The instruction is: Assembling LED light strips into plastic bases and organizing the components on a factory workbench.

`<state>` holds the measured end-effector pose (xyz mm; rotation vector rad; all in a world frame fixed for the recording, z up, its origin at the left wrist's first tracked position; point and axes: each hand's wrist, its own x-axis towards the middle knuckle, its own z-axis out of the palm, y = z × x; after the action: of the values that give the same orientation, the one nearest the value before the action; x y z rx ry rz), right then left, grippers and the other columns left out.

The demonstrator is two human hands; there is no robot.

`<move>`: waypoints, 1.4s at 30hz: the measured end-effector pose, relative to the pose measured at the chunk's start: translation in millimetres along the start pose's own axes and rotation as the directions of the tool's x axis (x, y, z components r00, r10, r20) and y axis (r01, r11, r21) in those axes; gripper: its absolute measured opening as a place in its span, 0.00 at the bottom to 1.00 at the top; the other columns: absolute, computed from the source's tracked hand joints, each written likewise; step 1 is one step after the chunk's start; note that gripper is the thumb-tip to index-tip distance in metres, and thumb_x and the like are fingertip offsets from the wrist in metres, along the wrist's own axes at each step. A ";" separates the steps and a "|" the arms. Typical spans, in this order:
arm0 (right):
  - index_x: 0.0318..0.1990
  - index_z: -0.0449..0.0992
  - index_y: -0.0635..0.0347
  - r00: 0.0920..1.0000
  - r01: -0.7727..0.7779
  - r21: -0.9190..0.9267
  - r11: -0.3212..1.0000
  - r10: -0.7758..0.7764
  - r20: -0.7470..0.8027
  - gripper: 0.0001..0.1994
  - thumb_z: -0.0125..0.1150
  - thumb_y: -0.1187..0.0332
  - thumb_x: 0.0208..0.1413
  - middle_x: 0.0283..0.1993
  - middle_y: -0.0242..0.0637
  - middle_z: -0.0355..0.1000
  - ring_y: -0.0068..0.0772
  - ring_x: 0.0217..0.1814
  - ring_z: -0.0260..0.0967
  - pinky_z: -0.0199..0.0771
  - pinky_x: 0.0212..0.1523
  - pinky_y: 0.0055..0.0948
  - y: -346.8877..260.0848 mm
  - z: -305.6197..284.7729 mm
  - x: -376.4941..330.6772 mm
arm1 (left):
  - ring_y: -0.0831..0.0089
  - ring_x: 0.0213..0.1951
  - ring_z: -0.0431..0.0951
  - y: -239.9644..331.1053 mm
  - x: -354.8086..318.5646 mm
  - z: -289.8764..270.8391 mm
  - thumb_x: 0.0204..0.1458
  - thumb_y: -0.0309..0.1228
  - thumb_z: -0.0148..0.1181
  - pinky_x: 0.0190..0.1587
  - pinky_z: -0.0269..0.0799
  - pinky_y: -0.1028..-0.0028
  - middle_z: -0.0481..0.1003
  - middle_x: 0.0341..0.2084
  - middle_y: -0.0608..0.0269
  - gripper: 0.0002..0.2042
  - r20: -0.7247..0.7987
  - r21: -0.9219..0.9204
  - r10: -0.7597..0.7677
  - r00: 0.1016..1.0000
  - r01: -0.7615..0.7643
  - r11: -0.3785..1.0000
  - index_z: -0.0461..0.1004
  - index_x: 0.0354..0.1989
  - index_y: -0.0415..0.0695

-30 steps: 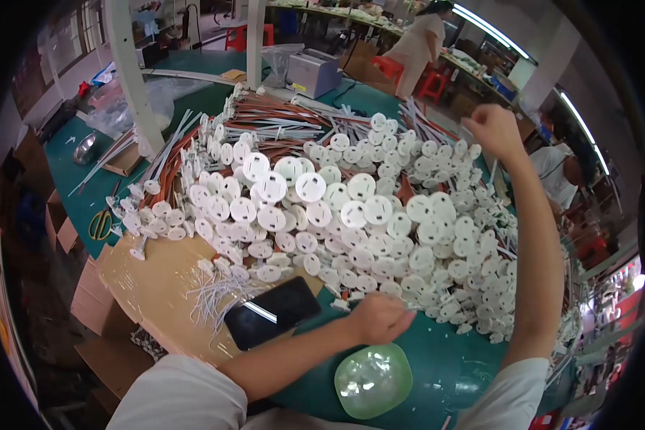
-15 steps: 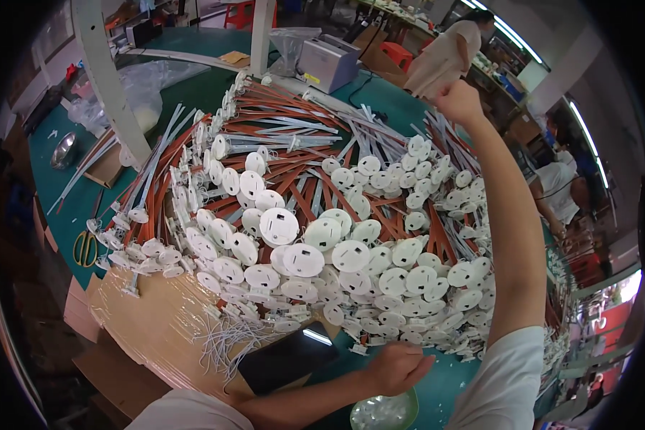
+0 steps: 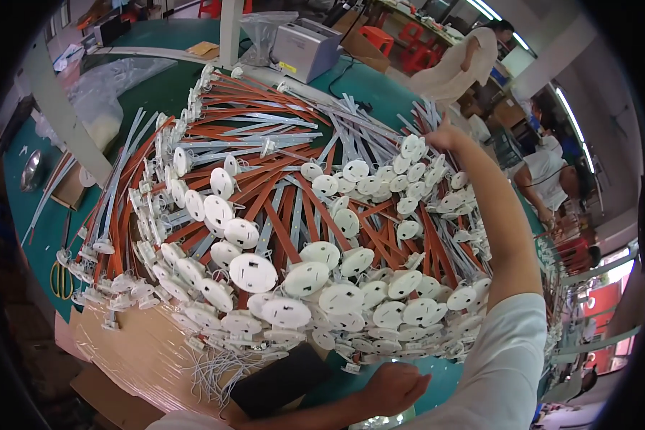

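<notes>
Right arm [image 3: 505, 229] outstretched past heaped discs [image 3: 254, 273]; right hand [image 3: 444, 135] at far strips [image 3: 424, 115], grip can't be told. Left hand [image 3: 394, 388] loosely fisted, low, near black slab [image 3: 279, 380]. White post [image 3: 229, 32] beyond heap.

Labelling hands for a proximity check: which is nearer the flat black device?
Left. The left hand is just right of the flat black device; the right hand is much farther away, across the white discs, beside grey strips.
</notes>
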<state>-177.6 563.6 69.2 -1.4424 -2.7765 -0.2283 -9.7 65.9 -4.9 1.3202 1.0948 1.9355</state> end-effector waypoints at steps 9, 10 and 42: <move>0.41 0.81 0.66 0.948 -0.086 -0.031 0.996 0.091 0.305 0.32 0.69 0.46 0.33 0.48 0.53 0.76 0.48 0.50 0.75 0.74 0.51 0.34 -6.5 -13.7 -13.8 | 0.60 0.14 0.65 -3.2 -0.6 -3.1 0.54 0.23 0.58 0.19 0.58 0.63 0.65 0.13 0.57 0.13 -0.064 0.024 -0.066 0.996 0.068 0.997 0.67 0.16 0.38; 0.41 0.81 0.65 0.969 -0.110 -0.029 0.994 0.114 0.220 0.30 0.72 0.51 0.32 0.48 0.51 0.76 0.46 0.50 0.76 0.75 0.51 0.34 -3.8 -13.8 -17.4 | 0.60 0.14 0.65 -3.1 -0.6 -3.2 0.54 0.23 0.58 0.19 0.58 0.63 0.65 0.13 0.57 0.13 -0.064 0.026 -0.064 0.996 0.066 0.997 0.67 0.16 0.38; 0.38 0.81 0.67 0.990 0.077 -0.134 0.988 -0.060 0.131 0.30 0.75 0.52 0.28 0.46 0.53 0.76 0.50 0.48 0.75 0.76 0.51 0.37 -2.5 -26.6 -55.4 | 0.65 0.13 0.66 -7.3 5.7 -3.9 0.56 0.24 0.57 0.18 0.59 0.69 0.67 0.11 0.56 0.13 0.007 0.022 -0.149 0.989 0.149 0.989 0.72 0.18 0.37</move>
<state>-149.3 513.7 91.2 -1.4384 -2.9698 -0.3502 -15.5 73.0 -9.1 1.2203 1.1788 1.8117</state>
